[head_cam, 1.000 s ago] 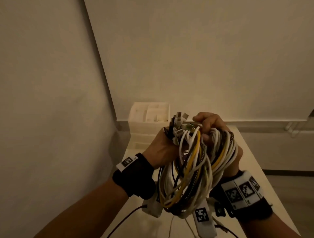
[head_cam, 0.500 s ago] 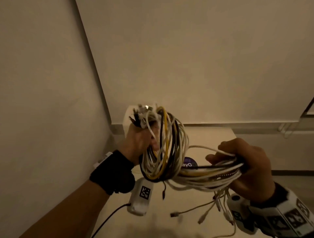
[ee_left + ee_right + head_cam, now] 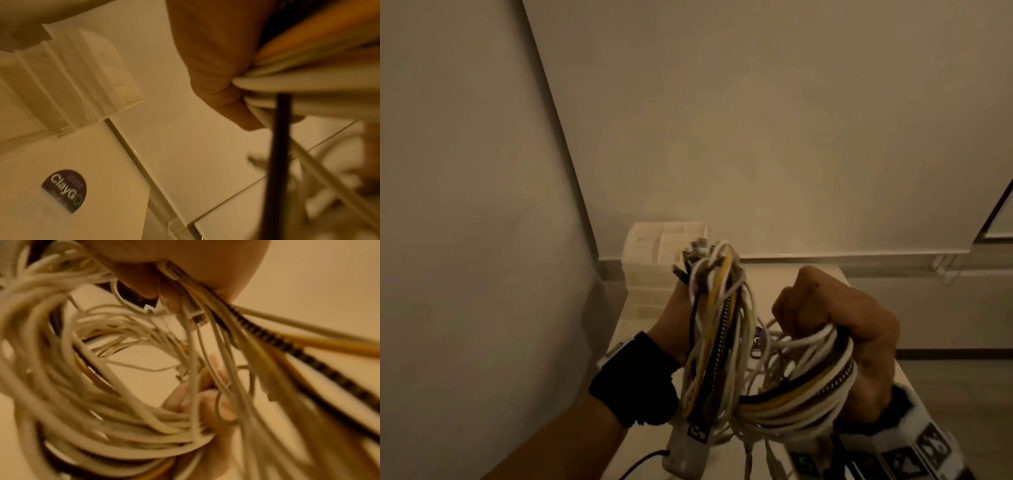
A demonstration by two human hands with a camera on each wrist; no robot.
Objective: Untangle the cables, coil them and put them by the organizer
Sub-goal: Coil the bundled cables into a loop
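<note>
- A plain pale wall [image 3: 756,120] meets a second wall at a corner on the left; below them a light table [image 3: 825,274] runs away from the camera, all in dim, warm light.
- At the far left end of the table, against the corner, stands the white organizer [image 3: 650,246], a box of open compartments; in the left wrist view a dark round sticker [image 3: 64,190] lies on the table near it.
- The left hand [image 3: 674,322] is raised above the table, its grip clenched round one end of the bundle of cables [image 3: 722,342], with the plug ends [image 3: 693,257] sticking up above the fist.
- The cables, white, yellow, black and one braided, hang from that fist as long loops and sweep across to the right.
- The right hand [image 3: 839,329] has its grip closed round the other side of the loops, level with the left hand and just beside it; loose thin ends dangle below.
- My reading: the bundle is in the coiling step, gathered but loose, with strands crossing, and not yet set down.
- Next, I judge, the loops need evening up and the dangling ends tucking in, both hands holding firm so the coil does not spring apart, before it goes down by the organizer.
</note>
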